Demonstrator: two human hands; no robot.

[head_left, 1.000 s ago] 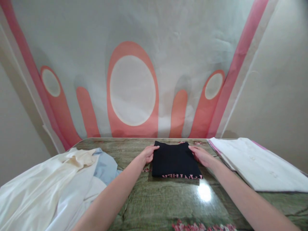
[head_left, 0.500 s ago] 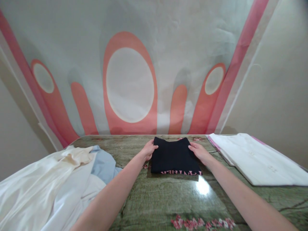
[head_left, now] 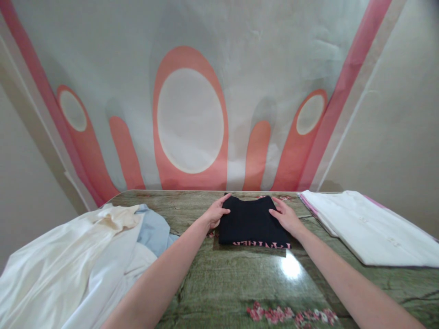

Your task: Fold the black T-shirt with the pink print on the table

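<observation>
A folded black T-shirt [head_left: 254,221] with pink lettering along its near edge lies flat on the table in front of me. My left hand [head_left: 216,213] rests at its far left corner, thumb on the cloth and index finger stretched out over the corner. On the opposite side my right hand [head_left: 286,217] touches the right edge, its thumb and forefinger spread apart. Both hands look open against the shirt's sides. Some of the fingers are hidden behind the hands.
A loose heap of cream, white and light blue clothes [head_left: 78,260] lies at the left. Folded white garments [head_left: 366,228] with pink edges are stacked at the right. The wood-patterned table [head_left: 219,283] meets a wall with a pink and grey printed backdrop [head_left: 236,91].
Fingers of both hands have spread from a pinch at the shirt's edges, the index fingers now stretched out. The shirt stays in place; the view has shifted slightly.
</observation>
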